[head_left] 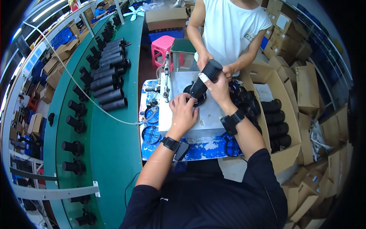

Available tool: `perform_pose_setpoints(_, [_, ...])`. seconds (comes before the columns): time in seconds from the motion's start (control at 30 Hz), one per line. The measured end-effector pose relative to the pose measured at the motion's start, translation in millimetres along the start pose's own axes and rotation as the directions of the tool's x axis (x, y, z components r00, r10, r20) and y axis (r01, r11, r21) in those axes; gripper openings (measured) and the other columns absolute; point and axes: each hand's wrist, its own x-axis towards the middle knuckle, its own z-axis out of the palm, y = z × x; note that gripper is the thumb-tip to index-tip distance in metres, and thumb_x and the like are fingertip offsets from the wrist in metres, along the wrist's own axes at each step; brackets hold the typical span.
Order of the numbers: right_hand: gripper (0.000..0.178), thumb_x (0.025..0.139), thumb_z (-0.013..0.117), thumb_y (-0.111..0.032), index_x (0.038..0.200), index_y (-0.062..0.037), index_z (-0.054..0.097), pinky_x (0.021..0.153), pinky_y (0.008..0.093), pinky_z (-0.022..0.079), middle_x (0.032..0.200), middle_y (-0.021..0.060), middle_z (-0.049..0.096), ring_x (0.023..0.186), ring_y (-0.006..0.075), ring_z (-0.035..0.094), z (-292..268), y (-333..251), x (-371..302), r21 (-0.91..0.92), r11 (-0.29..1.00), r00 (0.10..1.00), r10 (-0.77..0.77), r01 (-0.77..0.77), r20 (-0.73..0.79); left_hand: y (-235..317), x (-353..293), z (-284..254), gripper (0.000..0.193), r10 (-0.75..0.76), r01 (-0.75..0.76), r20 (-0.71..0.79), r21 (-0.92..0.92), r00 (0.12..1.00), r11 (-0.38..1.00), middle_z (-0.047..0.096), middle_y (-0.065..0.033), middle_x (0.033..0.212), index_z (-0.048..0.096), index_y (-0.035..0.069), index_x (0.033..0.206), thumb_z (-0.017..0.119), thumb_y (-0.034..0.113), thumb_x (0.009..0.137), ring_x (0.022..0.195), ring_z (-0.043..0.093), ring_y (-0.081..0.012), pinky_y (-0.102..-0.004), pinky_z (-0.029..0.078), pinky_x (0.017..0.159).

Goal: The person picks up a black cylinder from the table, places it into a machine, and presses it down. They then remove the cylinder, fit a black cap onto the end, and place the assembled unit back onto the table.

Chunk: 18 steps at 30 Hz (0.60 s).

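Note:
My right hand (219,91) is wrapped round a black cylindrical housing (206,78), which leans with its wide, dotted end up and to the right. Its lower end rests at a black round fitting (199,100) on top of a silver metal box (173,121). Close by that lower end, my left hand (183,113) has its fingers bent together at the fitting's near-left edge; what its fingertips pinch is hidden. A metal lever clamp (166,78) stands at the box's left side. Wristbands with small black boxes sit on both my wrists.
Across from me stands a person in a white top (236,32), hands just behind the housing. Left runs a green conveyor belt (118,145) carrying rows of black cylinders (108,83). An open carton (288,154) of black parts stands at right. A thin hose (82,89) crosses the belt.

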Motion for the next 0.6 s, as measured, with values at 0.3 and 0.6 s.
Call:
perform_pose_setpoints(0.3, [0.072,0.080,0.094,-0.045,0.126,0.0023,0.063,0.088,0.0435,0.060,0.105,0.0191,0.076,0.097,0.0357,0.077,1.3,-10.4,-14.2,-0.041,0.999,0.997,0.025,-0.022,0.078,-7.4,-4.2,0.1,0.024,-0.225,0.215,-0.108,-0.092,0.968,0.972,0.058,-0.0111,0.126,0.071,0.013,0.111,0.073,0.011,0.087,0.128,0.051,-0.0342,-0.0519,0.032,0.111])
perform_pose_setpoints(0.6, [0.069,0.076,0.095,-0.038,0.126,-0.0015,0.064,0.090,0.0426,0.058,0.110,0.0156,0.074,0.099,0.0312,0.074,25.3,-24.5,-24.5,-0.425,0.903,0.986,0.008,0.064,0.164,-8.9,-13.0,-46.8,0.015,-0.110,-0.026,-0.277,-0.445,0.955,0.895,0.061,-0.0125,0.106,0.070,0.008,0.099,0.067,-0.003,0.089,0.107,0.060,-0.0331,-0.0421,0.043,0.099])
